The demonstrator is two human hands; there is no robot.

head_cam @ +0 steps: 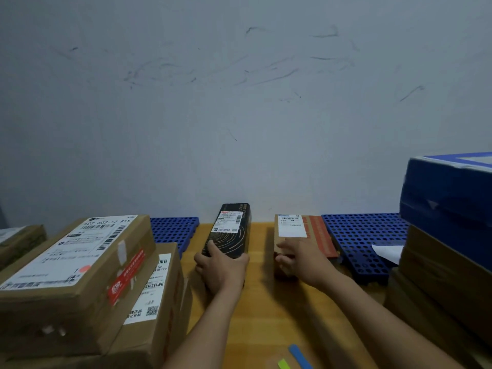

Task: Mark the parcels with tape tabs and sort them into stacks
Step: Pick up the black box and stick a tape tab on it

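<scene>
- The black box point(232, 230) lay lengthwise on the table point(261, 302), its far end near the table's far edge. It was long, narrow and glossy, with a white shipping label on its far half.
- We judged it stiff and fairly light, though possibly slick. It was best taken across its narrow width at one end, as our left hand point(222, 270) held it, fingers point(210, 246) and thumb clamped on the two sides of the near end.
- The brown parcel point(318, 235) sat just to the right, apart from the black box. It was plain cardboard with a red printed band and a white label at its far end.
- It looked rigid and easy to slide or lift by its side edges.
- Our right hand point(303, 259) rested on its near end, fingers point(286, 246) laid over the top. We could not tell whether they gripped the edge.
- Neither parcel showed a tab on the faces we could see. A blue tape tab point(299, 355) and a green tape tab point(284, 364) lay at the table's near edge.
- Stacks of cartons stood along the left edge point(80, 262) and the right edge point(447, 209).
</scene>
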